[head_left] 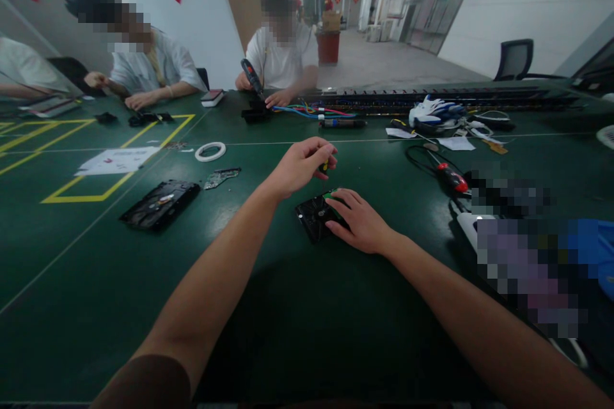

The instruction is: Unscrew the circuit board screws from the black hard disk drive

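Housing (311,222), black and flat, is set on the green table (110,281), front and centre, between the two forearms. Its right side is covered by the right hand (361,222), so full outline and long axis can't be read; the exposed left edge is angled, near end turned slightly rightward. A green part (330,194) is seen at the far edge, partly hidden by the fingers.

Right hand: fingers spread, laid on top of the housing, contact made from the right. Nothing is seen gripped in it. It's the nearer hand.

Left hand (303,166): fingers curled, a small yellow-and-black tool (325,167) pinched between thumb and fingers. Hand is raised over the far side of the housing, so from there the housing is located below and toward the wearer. Key relation: tool handle is lined up roughly above the far edge, near the green part. Whether the housing is touched by the tool's lower end can't be told; too fine to resolve.

Off to the left, well apart: a larger black unit (160,204), long axis slanted near-left to far-right, with a bare circuit board (221,177) just beside its far corner. On the right, a red-and-black screwdriver (451,178) is laid down, held by nobody.
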`<state>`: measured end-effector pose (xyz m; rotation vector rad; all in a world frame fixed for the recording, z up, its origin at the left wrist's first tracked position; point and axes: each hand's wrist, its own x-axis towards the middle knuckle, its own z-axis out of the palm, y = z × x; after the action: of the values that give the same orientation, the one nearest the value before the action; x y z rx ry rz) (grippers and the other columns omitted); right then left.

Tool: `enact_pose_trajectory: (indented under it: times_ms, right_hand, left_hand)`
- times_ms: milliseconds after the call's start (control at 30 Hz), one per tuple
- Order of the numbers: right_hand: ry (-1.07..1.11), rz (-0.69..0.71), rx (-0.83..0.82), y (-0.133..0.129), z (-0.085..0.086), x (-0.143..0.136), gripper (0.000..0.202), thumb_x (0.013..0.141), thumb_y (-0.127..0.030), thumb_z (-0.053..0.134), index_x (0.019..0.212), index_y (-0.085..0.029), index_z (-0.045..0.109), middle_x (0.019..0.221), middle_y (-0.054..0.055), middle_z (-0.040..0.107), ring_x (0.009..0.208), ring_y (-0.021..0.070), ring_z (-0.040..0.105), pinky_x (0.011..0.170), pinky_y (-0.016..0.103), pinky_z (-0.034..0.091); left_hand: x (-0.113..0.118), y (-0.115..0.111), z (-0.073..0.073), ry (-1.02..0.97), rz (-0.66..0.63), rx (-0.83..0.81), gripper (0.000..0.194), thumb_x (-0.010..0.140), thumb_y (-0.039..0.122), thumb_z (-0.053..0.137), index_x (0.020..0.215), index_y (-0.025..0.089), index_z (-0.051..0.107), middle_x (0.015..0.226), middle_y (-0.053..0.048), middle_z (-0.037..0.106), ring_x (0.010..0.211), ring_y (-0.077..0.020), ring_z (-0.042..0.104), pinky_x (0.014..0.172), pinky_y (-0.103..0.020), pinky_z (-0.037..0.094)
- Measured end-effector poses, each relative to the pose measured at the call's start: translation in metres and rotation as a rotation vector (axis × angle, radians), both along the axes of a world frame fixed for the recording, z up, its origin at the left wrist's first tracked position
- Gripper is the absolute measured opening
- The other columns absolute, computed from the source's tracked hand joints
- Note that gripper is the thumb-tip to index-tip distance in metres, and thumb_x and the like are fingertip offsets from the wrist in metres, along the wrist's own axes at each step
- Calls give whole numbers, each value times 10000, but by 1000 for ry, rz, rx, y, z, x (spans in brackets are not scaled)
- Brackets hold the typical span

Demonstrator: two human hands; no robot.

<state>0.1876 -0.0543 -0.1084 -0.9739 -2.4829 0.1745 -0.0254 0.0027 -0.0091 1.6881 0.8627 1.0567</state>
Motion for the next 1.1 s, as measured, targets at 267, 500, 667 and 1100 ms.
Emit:
enact_pose_trajectory:
  times_ms: [267,500,667,1100]
  right_hand:
    - [-3,5,0,0,1,-1,529,1059,-527,489,1468,-197,545,1499,168,540,1472,380,430,1198,650,407]
    - [-11,2,-11,0,0,0,537,1054,-535,491,1474,-203,539,1517,171,530,1479,389,421,1186,667,412]
    - [-13,-6,-14,0,0,1,548,1051,-540,493,1481,-203,535,1515,175,527,1478,394,419,1183,671,416]
    - [-11,7,6,0,1,0,537,1055,-522,498,1466,-178,541,1495,180,539,1468,382,433,1208,643,400]
  left_hand:
    - [-2,2,0,-92,-45,-116,303,1013,405,518,967,163,694,934,-89,691,889,-183,684,707,-293,632]
    - [-6,4,1,-8,76,-56,261,955,406,610,919,155,673,907,-79,685,797,-158,659,639,-263,621]
    - [-9,5,2,114,139,54,248,951,409,627,908,174,692,857,-52,643,755,-137,620,581,-208,573]
    - [-9,0,4,340,210,200,500,879,671,716,804,181,652,726,-49,670,632,-142,601,552,-265,431]
